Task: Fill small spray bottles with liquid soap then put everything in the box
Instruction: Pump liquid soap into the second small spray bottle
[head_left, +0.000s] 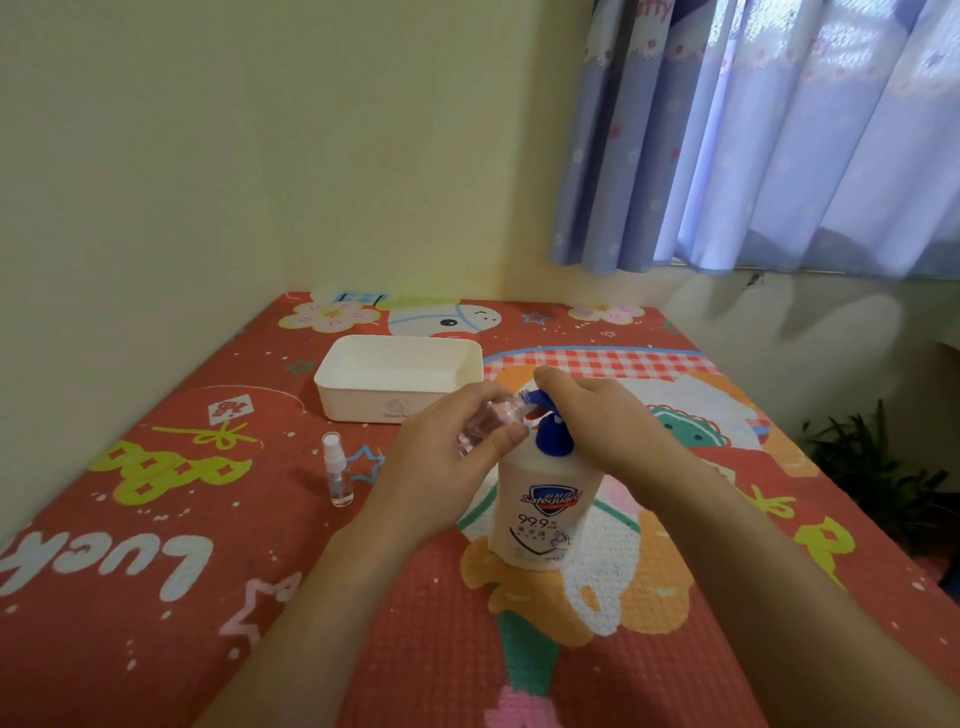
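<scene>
At the centre of the patterned red mat (156, 649), the soap pump bottle (540, 509) stands upright with its blue pump head (553, 434) uppermost. The right hand (597, 421) lies over the pump with fingers fairly straight, apparently pressing it down, not curled round it. The left hand (447, 452) has fingers and thumb curled round a small clear spray bottle (488, 421), which is tilted, uncapped, with its mouth right at the blue nozzle. A second small spray bottle (337, 470), cap fitted, stands upright on the mat to the left, apart from both hands. The white box (397, 376) sits beyond, open and apparently with nothing in it. Assessment: the small bottles look to be thin, light plastic, easily tipped and likely slippery if soap runs down the outside; a grip round the body, as now, seems soundest, keeping the narrow mouth aligned with the nozzle. The pump bottle appears heavier and stable on its base; it is best lifted by the body rather than the pump. Whether soap is flowing cannot be determined.
</scene>
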